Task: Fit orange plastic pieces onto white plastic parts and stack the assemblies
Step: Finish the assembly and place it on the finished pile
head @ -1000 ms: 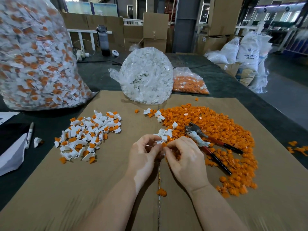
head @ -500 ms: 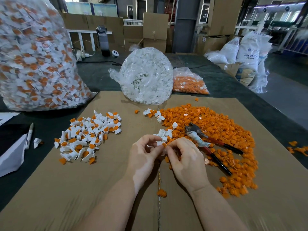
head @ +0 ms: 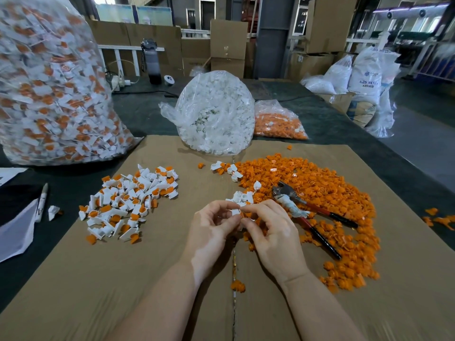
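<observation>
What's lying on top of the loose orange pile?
Red-handled pliers and a few white parts lie on the orange pile. The right hand covers its near-left edge.

White sack (head: 366, 77), far right beyond the counter: printed "ABS RESIN", last letter partly cut off; smaller line beneath, illegible; small logo w/ wording above, too small to read. Marker pen (head: 41, 202), left edge of counter: single dark char on barrel, looks like "A". No other legible text.
</observation>
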### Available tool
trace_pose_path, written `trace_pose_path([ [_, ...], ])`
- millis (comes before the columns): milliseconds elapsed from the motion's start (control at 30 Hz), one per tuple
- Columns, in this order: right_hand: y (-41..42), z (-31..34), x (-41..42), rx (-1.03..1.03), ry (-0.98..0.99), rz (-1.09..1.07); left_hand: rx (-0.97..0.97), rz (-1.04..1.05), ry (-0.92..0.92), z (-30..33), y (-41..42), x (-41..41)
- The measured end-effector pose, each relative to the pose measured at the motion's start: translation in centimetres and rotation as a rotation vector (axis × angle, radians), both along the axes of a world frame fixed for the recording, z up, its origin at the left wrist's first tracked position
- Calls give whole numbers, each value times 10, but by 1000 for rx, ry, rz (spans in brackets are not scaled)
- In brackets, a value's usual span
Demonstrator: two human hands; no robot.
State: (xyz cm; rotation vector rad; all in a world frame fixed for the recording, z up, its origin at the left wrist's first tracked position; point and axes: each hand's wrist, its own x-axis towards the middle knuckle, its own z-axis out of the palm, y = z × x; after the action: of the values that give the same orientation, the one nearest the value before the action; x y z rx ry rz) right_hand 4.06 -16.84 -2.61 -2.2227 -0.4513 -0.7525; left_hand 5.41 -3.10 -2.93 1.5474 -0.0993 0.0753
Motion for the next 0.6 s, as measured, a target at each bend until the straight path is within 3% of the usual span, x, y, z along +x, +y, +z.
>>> trace_pose_path([
  [400,0,5,-2,-17,24,-45,8,7,12,10,-2,-2],
  [500,-8,12,-1,-41,48,-303,-41,0,55,14,-3,-1],
  [600,-29,22,6,-196,349,-649,-46,4,94,17,-5,2],
])
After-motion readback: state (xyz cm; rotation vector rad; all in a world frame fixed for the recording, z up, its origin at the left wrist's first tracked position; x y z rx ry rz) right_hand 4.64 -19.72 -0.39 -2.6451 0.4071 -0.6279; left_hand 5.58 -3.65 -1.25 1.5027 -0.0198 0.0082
